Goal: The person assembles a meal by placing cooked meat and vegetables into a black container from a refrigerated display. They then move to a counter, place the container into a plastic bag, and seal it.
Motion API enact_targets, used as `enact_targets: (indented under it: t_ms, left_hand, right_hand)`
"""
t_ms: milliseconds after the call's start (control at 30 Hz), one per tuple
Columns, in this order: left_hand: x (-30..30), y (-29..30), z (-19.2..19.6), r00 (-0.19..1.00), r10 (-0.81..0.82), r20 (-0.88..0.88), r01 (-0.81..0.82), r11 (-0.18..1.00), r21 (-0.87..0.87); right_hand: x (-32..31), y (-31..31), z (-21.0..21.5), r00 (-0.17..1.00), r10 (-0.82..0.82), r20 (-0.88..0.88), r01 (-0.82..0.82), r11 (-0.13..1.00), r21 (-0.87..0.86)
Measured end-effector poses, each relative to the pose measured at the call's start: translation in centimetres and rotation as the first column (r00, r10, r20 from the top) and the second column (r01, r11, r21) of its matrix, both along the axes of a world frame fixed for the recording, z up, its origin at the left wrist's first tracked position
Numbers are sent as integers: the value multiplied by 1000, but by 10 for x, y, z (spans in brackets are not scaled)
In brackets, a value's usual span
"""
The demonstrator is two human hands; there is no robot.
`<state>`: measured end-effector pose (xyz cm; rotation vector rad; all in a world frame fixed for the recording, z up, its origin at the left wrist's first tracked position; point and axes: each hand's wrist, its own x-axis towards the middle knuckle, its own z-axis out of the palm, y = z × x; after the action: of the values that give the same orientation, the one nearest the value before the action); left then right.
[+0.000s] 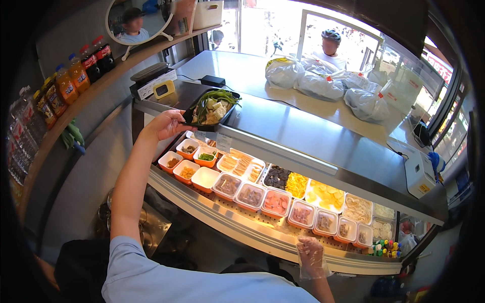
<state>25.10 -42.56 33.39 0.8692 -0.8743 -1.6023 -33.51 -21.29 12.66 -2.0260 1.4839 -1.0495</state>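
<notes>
My left hand is bare and grips the near-left edge of a black tray filled with green beans, white cubes and other food, which rests on the steel top of the display counter. My right hand, in a thin clear glove, rests with fingers apart on the counter's lower front rail, holding nothing. Between the hands runs a lit well with several orange and clear tubs of ingredients.
Knotted white plastic bags lie on the far counter, where a person in a helmet stands. A scale and a small clock sit far left. Soft-drink bottles line a wooden shelf on the left. A white device sits right.
</notes>
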Motion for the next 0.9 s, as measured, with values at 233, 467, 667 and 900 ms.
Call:
enact_targets:
  t_ms: [233,467,667,900]
  left_hand:
    - [-12,-3,13,906,313,285,-333,943,22]
    - [-136,102,-113,658,504,560,-402,864,-305]
    - [-328,211,-212,653,495,573,-591,806,-23]
    - [-391,258,-227,44,650,759,-900,356,-253]
  right_hand:
    - [22,-25,37,989,121,90,-138,965,223]
    - [50,-76,41,216,-1,976,-909,366,201]
    - [82,-110,26,202,-90,975,-976,-104,193]
    - [66,-107,-34,360,-209,909,-862,-448,238]
